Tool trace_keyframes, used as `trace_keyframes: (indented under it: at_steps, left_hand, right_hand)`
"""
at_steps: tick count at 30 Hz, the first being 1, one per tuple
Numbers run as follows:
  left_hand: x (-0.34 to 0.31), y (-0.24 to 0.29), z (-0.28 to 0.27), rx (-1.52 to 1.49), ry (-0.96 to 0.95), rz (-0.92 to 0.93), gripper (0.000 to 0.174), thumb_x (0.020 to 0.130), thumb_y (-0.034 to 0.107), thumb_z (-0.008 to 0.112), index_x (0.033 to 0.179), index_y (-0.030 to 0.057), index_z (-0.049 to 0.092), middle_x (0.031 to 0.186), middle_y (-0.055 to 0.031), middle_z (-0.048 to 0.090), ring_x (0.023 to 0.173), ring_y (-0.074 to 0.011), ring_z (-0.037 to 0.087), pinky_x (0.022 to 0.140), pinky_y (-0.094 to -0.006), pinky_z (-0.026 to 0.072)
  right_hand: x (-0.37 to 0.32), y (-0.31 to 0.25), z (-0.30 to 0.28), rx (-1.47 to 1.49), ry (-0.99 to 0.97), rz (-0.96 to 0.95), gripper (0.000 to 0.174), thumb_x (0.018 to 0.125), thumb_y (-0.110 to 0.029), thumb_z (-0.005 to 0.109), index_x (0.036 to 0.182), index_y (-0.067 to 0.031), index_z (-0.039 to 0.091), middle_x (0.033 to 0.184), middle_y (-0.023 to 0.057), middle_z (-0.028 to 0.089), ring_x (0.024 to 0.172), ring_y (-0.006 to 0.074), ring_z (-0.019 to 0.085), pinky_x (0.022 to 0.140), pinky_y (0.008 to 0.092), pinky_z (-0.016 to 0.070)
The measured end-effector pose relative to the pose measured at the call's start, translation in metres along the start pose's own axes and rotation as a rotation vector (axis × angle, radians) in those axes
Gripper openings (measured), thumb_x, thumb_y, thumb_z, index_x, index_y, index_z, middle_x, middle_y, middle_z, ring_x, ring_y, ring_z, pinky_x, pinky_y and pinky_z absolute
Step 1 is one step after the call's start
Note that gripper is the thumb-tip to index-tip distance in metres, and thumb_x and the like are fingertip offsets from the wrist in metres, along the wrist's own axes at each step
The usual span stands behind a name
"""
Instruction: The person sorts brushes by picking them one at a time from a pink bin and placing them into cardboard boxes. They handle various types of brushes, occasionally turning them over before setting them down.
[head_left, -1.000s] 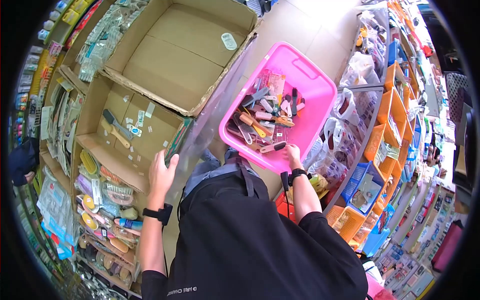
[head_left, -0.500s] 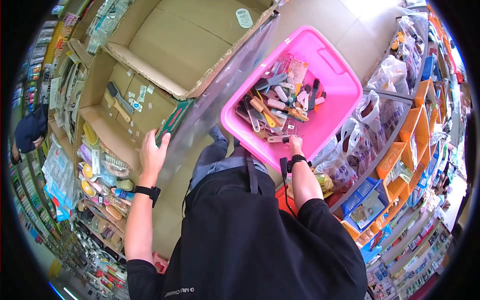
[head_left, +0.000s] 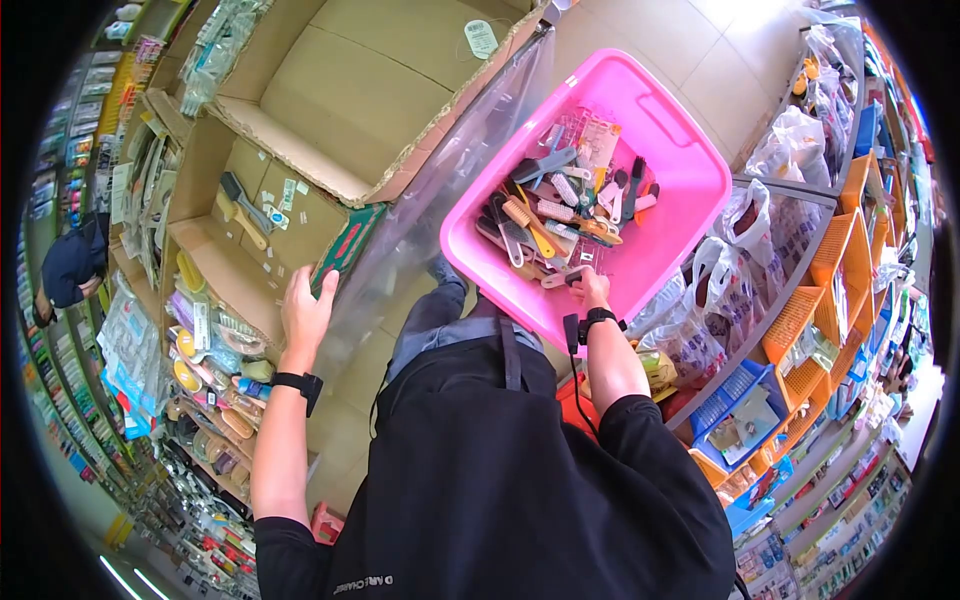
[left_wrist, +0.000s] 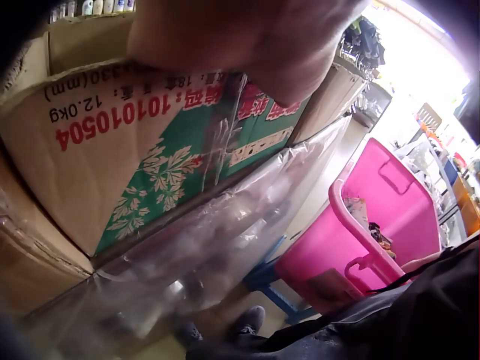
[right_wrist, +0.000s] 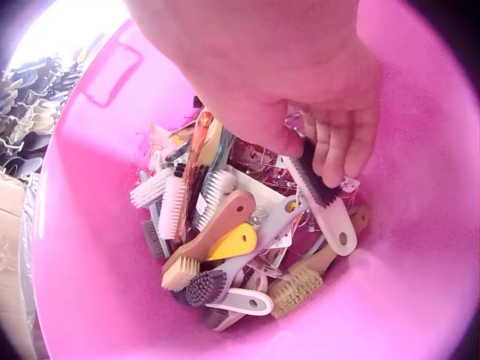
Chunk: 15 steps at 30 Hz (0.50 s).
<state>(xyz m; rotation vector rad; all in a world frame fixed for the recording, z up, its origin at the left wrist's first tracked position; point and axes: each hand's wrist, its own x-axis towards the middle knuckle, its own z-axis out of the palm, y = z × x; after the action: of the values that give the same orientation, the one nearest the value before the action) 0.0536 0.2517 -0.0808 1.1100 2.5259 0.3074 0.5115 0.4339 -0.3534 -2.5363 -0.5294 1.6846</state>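
Observation:
A brush (right_wrist: 334, 222) with a pale handle and dark bristles is held in my right hand (head_left: 594, 290), thumb on one side and fingers curled over the bristles. That hand is inside the near end of a pink tub (head_left: 690, 215), just over a pile of brushes (right_wrist: 225, 225) with wooden, white, grey and yellow handles. My left hand (head_left: 307, 310) rests at the edge of a cardboard box (head_left: 200, 240), its fingers extended and thumb apart. In the left wrist view the same hand covers the top of the printed box side (left_wrist: 135, 142).
Two more brushes (head_left: 240, 215) and small labels lie in the cardboard box. A larger carton (head_left: 360, 90) with one white tag adjoins it. Clear plastic sheeting (head_left: 430, 190) hangs along both. Bagged goods (head_left: 715, 290) and orange baskets (head_left: 830, 245) line the right. A blue stool (left_wrist: 274, 289) stands beneath the tub.
The head view has shifted, so the tub appears farther right. My right hand keeps its hold on the brush at the tub's near end; my left hand stays at the box edge.

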Motion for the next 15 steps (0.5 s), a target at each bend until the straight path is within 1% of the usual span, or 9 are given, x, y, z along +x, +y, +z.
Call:
trace_keyframes:
  at_steps: [2, 5, 8, 11, 14, 15]
  left_hand:
    - [0.0, 0.001, 0.0, -0.003, 0.0, -0.003, 0.053, 0.094, 0.048, 0.059, 0.117, 0.0001, 0.06, 0.112, -0.0184, 0.063, 0.105, -0.0367, 0.06, 0.09, -0.0427, 0.0463]
    - [-0.001, 0.002, -0.001, -0.024, -0.012, -0.011, 0.054, 0.094, 0.048, 0.059, 0.117, -0.0002, 0.06, 0.112, -0.0188, 0.063, 0.105, -0.0369, 0.06, 0.09, -0.0427, 0.0463]
    - [0.0, -0.001, 0.0, -0.026, -0.018, 0.001, 0.054, 0.094, 0.048, 0.059, 0.117, -0.0004, 0.06, 0.112, -0.0191, 0.063, 0.105, -0.0369, 0.06, 0.09, -0.0427, 0.0462]
    - [-0.001, -0.002, 0.001, -0.041, -0.018, 0.001, 0.054, 0.094, 0.048, 0.059, 0.117, -0.0005, 0.06, 0.112, -0.0193, 0.063, 0.105, -0.0368, 0.06, 0.09, -0.0428, 0.0461]
    - [-0.002, -0.002, 0.002, -0.023, 0.008, 0.0, 0.054, 0.094, 0.048, 0.059, 0.116, -0.0003, 0.061, 0.111, -0.0192, 0.063, 0.105, -0.0368, 0.06, 0.09, -0.0429, 0.0462]
    - [-0.001, -0.003, 0.002, -0.032, 0.001, -0.001, 0.054, 0.093, 0.049, 0.059, 0.116, -0.0002, 0.061, 0.111, -0.0191, 0.064, 0.104, -0.0368, 0.06, 0.09, -0.043, 0.0463]
  right_hand:
    - [-0.016, -0.007, 0.003, 0.118, -0.023, 0.033, 0.027, 0.089, -0.025, 0.06, 0.099, -0.0005, 0.062, 0.081, 0.0142, 0.069, 0.053, 0.0235, 0.064, 0.044, 0.0338, 0.0478]
    - [-0.006, 0.002, 0.008, 0.198, -0.07, 0.056, 0.026, 0.093, -0.026, 0.057, 0.103, -0.0022, 0.062, 0.086, 0.0138, 0.07, 0.054, 0.0229, 0.065, 0.046, 0.0334, 0.0507]
    - [0.003, 0.006, 0.009, 0.183, -0.054, 0.074, 0.023, 0.096, -0.023, 0.053, 0.103, -0.0029, 0.063, 0.085, 0.0124, 0.071, 0.056, 0.023, 0.067, 0.046, 0.0334, 0.0519]
    - [0.013, 0.011, 0.008, 0.198, -0.067, 0.051, 0.02, 0.096, -0.017, 0.052, 0.103, -0.0013, 0.064, 0.083, 0.0125, 0.071, 0.059, 0.0226, 0.069, 0.046, 0.0335, 0.0538]
    - [-0.004, 0.009, 0.008, 0.15, 0.015, 0.01, 0.02, 0.096, -0.013, 0.052, 0.098, 0.0025, 0.065, 0.079, 0.0145, 0.072, 0.059, 0.0226, 0.07, 0.046, 0.0321, 0.056]
    - [-0.012, 0.008, 0.007, 0.07, 0.031, -0.04, 0.022, 0.095, -0.01, 0.051, 0.094, 0.0059, 0.065, 0.077, 0.0162, 0.071, 0.058, 0.0224, 0.07, 0.047, 0.0309, 0.0574]
